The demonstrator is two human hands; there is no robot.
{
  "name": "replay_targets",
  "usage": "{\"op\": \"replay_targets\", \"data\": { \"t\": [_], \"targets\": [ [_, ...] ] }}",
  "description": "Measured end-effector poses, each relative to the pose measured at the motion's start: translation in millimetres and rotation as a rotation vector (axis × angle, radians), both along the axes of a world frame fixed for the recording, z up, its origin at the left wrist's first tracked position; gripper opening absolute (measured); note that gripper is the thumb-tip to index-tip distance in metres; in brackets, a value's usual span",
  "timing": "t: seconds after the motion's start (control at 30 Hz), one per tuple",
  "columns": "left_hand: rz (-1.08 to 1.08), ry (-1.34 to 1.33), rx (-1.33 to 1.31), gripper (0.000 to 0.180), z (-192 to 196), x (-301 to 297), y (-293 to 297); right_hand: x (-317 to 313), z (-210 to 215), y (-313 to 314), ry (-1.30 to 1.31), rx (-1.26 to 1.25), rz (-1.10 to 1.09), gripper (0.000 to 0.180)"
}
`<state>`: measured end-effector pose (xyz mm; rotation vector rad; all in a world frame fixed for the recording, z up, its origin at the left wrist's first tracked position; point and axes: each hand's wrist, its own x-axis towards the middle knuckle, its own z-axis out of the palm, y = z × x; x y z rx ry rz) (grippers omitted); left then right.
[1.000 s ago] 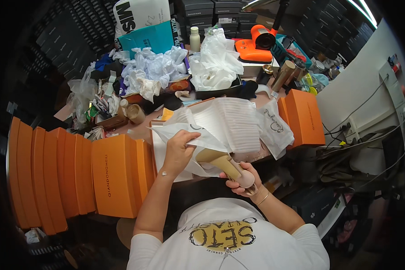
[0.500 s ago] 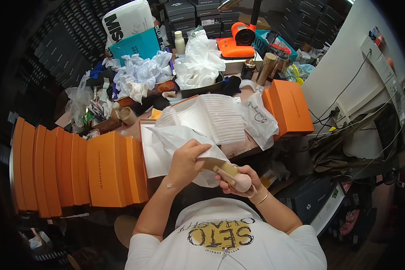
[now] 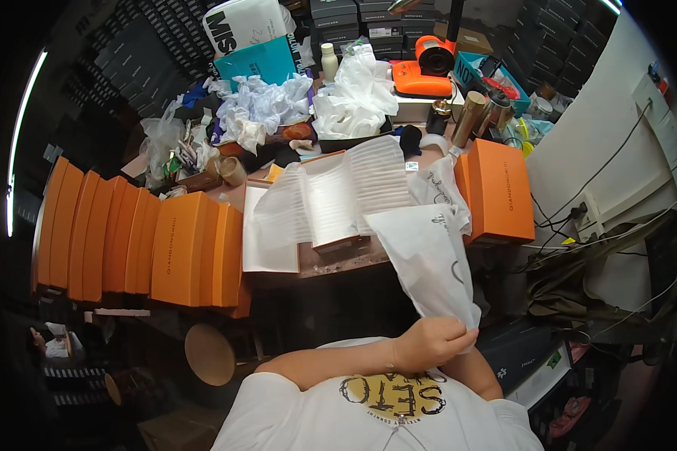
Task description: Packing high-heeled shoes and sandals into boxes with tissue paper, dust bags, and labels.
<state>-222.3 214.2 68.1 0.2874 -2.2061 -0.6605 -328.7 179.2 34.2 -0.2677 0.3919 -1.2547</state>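
Head view: the left hand (image 3: 433,343) is closed, its fingers pinching the near end of the white bag (image 3: 425,263), which has shifted to the near right of the open box (image 3: 338,244). The right hand is hidden, its grip indeterminable; the shoe, visible half a second earlier, is out of sight, probably inside the bag.

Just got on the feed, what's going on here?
The person's left hand grips the near end of a white printed pouch with bent fingers; whether anything is inside can't be seen. The right forearm shows, but that hand is hidden behind the left one and the pouch. On the table, ribbed white foam sheeting spreads across an open box, with a second white pouch to its right. Orange boxes stand in a row on the left.
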Motion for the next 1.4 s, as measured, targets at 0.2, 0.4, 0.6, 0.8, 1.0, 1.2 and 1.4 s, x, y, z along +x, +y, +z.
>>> {"op": "replay_targets", "data": {
  "t": [0.2, 0.4, 0.6, 0.8, 1.0, 1.2, 1.4],
  "targets": [
    [0.144, -0.117, 0.513, 0.091, -18.3, 87.4, -18.6, 18.4, -13.3, -18.8, 0.151, 0.013, -0.117, 0.057],
    [0.154, 0.924, 1.825, 0.067, -64.3, 147.3, -105.8, 122.5, -46.0, -77.4, 0.583, -0.233, -0.012, 0.064],
    [0.623, 1.085, 1.342, 0.042, -37.4, 246.7, -196.9, 160.9, -53.3, -76.8, 1.203, -0.578, 0.33, 0.071],
    [0.637, 0.043, 0.837, 0.069, -87.0, 174.4, -162.7, 149.6, -35.5, -142.2, 0.743, -0.278, -0.25, 0.074],
    [0.982, -0.308, 0.483, 0.1, -97.3, 204.7, -227.7, 30.8, -14.1, -173.1, 0.778, 0.029, -0.682, 0.036],
    [0.894, -0.152, 0.494, 0.096, -97.4, 159.3, -255.3, 29.3, -46.2, -220.1, 1.043, 0.041, -0.516, 0.038],
    [0.503, -0.691, 0.673, 0.063, -113.7, 103.3, -310.0, 30.4, -75.9, -214.8, 0.61, 0.142, -0.328, 0.047]
  ]
}}
